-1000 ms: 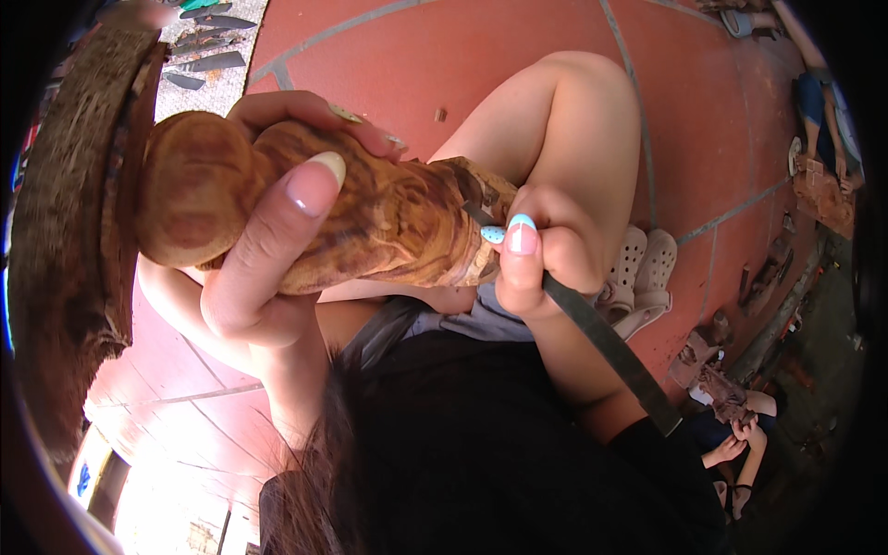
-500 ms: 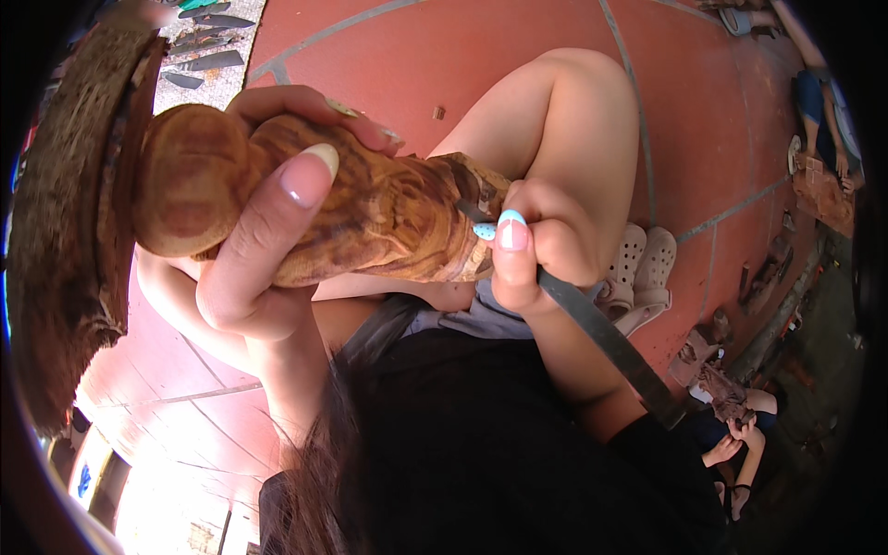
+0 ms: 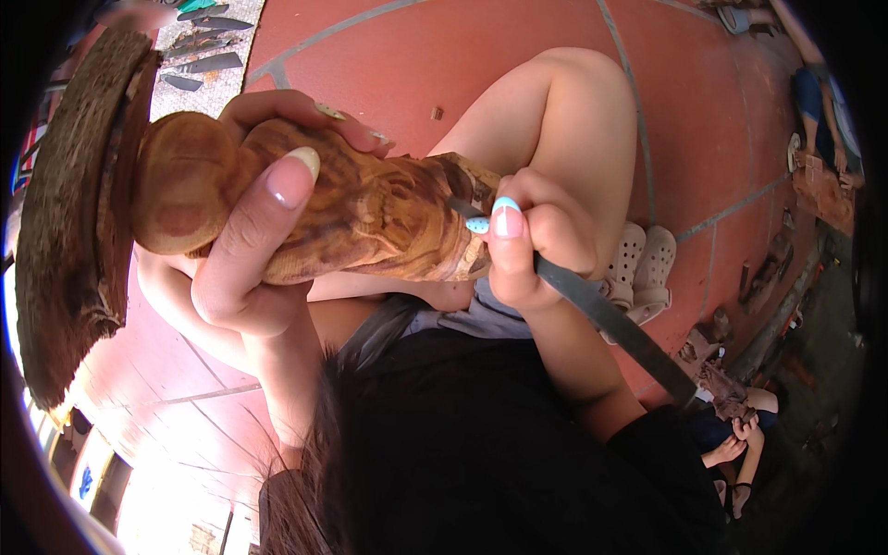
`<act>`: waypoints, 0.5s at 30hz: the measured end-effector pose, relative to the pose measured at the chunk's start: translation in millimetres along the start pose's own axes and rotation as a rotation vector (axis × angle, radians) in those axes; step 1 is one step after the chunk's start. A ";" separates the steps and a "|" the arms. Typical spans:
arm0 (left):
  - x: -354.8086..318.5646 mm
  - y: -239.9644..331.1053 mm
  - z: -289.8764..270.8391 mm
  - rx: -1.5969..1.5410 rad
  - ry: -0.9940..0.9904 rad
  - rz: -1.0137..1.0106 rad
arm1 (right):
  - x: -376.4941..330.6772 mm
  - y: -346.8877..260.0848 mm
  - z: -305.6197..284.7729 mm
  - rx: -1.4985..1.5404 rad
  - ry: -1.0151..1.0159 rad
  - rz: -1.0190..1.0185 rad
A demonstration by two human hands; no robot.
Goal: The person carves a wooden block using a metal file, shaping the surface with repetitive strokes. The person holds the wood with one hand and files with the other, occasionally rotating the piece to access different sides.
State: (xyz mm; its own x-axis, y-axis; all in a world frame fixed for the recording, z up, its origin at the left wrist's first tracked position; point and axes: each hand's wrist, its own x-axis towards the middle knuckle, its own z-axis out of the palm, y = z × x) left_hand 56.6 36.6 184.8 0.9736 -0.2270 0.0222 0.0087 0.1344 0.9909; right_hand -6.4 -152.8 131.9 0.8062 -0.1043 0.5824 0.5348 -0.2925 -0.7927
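A brown carved wooden figure [image 3: 370, 227] with a smooth rounded end lies across my lap, raised above my crossed legs. My left hand [image 3: 250, 231] wraps round it near that rounded end, thumb on the near side and fingers over the far side. My right hand [image 3: 541, 231] pinches a flat, dark metal carving chisel [image 3: 615, 324]. Its tip rests on the rougher, paler end of the figure, while the long shank runs back below my hand. Against the rounded end stands a rough, bark-like slab of wood [image 3: 69, 213]; whether the two are joined I cannot tell.
Several dark blades [image 3: 208, 63] lie on a pale mat [image 3: 176, 97] at the far left. Beige clogs [image 3: 655, 259] sit on the red tiled floor [image 3: 684, 148] right of my knee. Other people's hands [image 3: 735, 444] hold a brown carved piece at the lower right.
The figure and my left hand have shifted slightly left. My right hand and the chisel have moved a little left and up, and the slab's lower end has risen.
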 end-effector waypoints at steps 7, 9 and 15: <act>-2.4 3.6 2.2 0.004 -0.002 -0.022 | -1.2 -17.8 -0.8 0.170 0.139 0.212; -5.5 3.5 0.8 0.029 0.001 -0.003 | -0.9 -21.9 3.6 0.209 0.151 0.232; -8.5 -6.9 -10.4 -0.061 0.001 0.028 | 0.5 -23.8 14.8 0.114 0.134 0.214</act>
State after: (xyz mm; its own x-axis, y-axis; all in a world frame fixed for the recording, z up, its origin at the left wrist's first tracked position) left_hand 50.6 47.6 176.4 0.9738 -0.2217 0.0499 -0.0048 0.1996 0.9799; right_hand -15.0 -131.8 148.4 0.8675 -0.2793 0.4117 0.3867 -0.1420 -0.9112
